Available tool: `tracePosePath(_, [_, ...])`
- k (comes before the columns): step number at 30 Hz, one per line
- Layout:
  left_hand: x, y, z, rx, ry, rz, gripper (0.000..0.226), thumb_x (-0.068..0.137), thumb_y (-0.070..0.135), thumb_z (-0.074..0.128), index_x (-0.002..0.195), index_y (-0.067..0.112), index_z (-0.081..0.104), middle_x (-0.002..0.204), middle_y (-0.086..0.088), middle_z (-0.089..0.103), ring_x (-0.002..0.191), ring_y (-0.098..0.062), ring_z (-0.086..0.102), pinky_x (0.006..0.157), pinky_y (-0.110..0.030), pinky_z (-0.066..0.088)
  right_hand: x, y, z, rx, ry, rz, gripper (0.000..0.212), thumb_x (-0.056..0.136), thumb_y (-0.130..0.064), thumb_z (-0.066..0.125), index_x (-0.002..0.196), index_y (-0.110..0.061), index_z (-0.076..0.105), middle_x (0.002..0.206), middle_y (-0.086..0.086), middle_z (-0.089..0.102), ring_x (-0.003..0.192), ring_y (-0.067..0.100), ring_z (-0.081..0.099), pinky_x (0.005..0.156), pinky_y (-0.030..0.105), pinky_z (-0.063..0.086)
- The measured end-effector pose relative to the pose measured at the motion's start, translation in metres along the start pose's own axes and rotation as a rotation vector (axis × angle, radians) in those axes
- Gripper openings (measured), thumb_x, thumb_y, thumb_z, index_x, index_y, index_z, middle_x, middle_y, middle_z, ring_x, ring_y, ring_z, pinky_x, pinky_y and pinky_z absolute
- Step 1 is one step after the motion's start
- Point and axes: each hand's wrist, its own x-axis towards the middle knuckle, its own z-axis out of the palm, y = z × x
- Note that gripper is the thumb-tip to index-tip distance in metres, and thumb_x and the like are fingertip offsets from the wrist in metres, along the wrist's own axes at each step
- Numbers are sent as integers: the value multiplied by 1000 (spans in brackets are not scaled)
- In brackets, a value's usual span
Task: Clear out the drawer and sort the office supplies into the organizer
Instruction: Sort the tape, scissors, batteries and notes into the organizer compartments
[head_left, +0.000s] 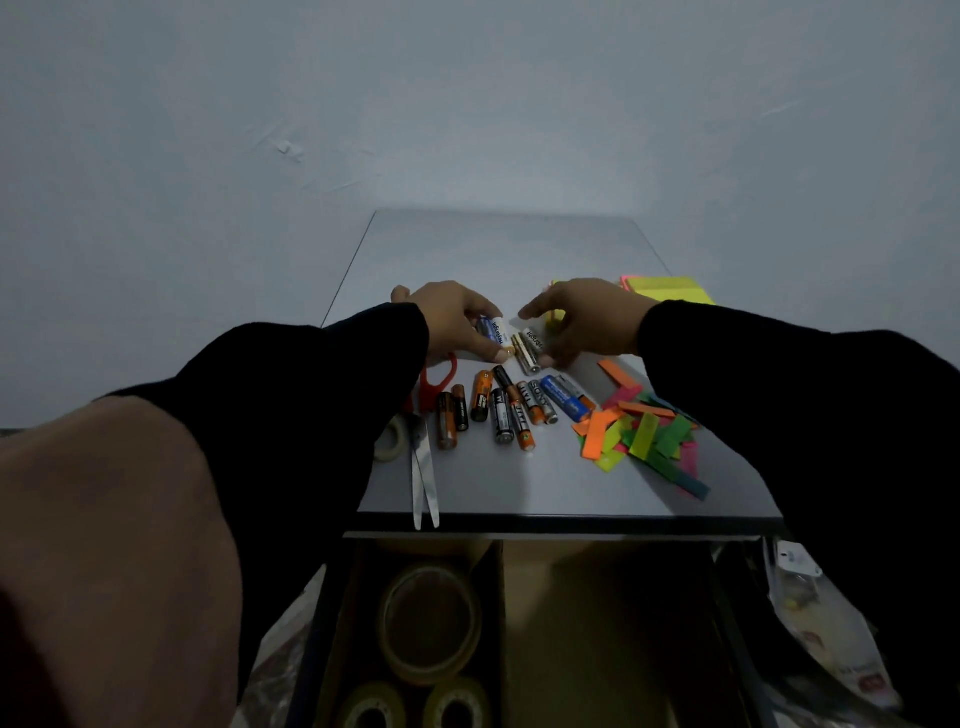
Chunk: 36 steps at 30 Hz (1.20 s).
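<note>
Your left hand (457, 317) grips a blue-and-white battery (495, 332) between curled fingers (485, 315) above and thumb below, just off the grey worktop (519, 478). Your right hand (587, 322) curls its fingers round a pair of silver batteries (530, 349) lying beside it, fingertips touching their right end. Nearer you lies a row of loose batteries (511, 408), with red-handled scissors (427, 441) to the left, coloured paper strips (641, 434) to the right, and tape rolls (430, 623) in the open drawer (597, 623) below.
</note>
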Motion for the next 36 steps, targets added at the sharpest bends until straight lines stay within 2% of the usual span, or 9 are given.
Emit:
tracePosePath(7, [1,1,1,16,32,-4,62,69,63,67,122,34,58,119,7,61,114,-17,50,95,-42,28,5,-5,-7,23,-146,-10,69,79,-26,72,140,-17,42,137,7,50,124,22,45,95,23,32])
tracePosePath(12, [0,2,1,24,44,-3,61,70,62,67,123,33,58,118,7,61,114,-16,50,95,-40,28,10,-4,-2,19,-104,-6,65,78,-26,73,137,-15,48,131,7,55,118,22,50,84,21,30])
tracePosePath(17, [0,1,1,26,57,-8,61,71,62,67,123,32,58,119,6,61,115,-16,51,98,-42,28,10,-6,-3,69,-127,17,72,73,-34,75,136,-13,48,129,7,57,117,22,51,91,23,35])
tracePosePath(22, [-1,2,2,39,80,-4,59,71,62,66,121,32,59,116,6,63,113,-15,51,93,-39,28,10,-10,2,-4,-73,-4,56,77,-34,73,127,-13,58,122,6,61,109,22,53,80,22,34])
tracePosePath(27, [-4,3,1,58,98,-4,61,71,62,66,122,32,58,116,5,63,114,-17,51,96,-40,27,10,-9,3,1,-41,-10,49,80,-28,70,124,-10,59,122,8,61,110,23,54,84,26,38])
tracePosePath(29, [-5,3,0,66,108,-1,59,71,62,67,121,32,59,115,5,63,113,-16,52,98,-40,27,10,-9,3,-15,-30,-12,50,79,-29,71,123,-8,59,119,8,63,103,22,57,83,26,39])
tracePosePath(32, [-11,2,-5,63,124,6,58,72,61,66,121,31,59,114,6,63,113,-16,53,102,-41,25,4,-10,-2,-11,3,-9,51,78,-31,73,121,-7,60,116,8,64,77,17,55,76,25,39])
tracePosePath(36, [-26,3,-25,54,181,18,58,71,63,66,120,33,60,114,8,64,109,-14,55,100,-39,27,-13,-18,-21,-36,90,-35,51,79,-32,72,121,-8,60,120,9,60,108,24,53,88,29,38])
